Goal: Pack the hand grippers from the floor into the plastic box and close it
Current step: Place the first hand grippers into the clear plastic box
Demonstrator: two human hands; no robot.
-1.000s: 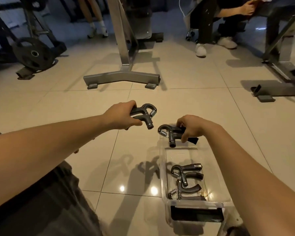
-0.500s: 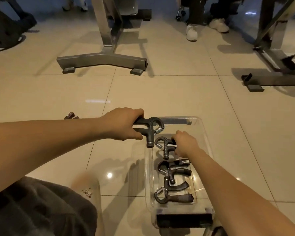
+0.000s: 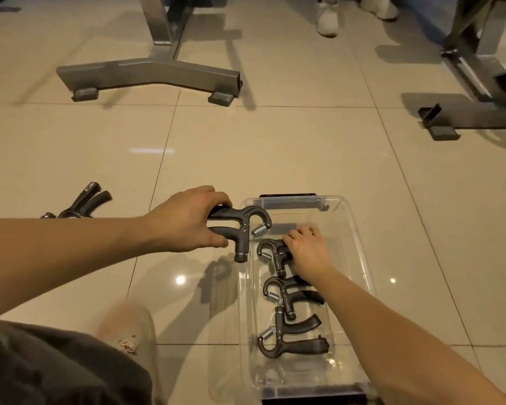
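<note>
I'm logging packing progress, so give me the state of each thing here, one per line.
Plastic box: open, no lid on it.
Left hand: closed on a hand gripper over the box's left rim.
Right hand: inside the box, on a third gripper.
Two grippers: lying flat in the box.
Floor gripper: not yet packed, left of the box.

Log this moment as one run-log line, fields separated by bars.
left hand: holding gripper over box rim | right hand: setting gripper in plastic box | two already inside | floor gripper remaining | lid: off
</note>
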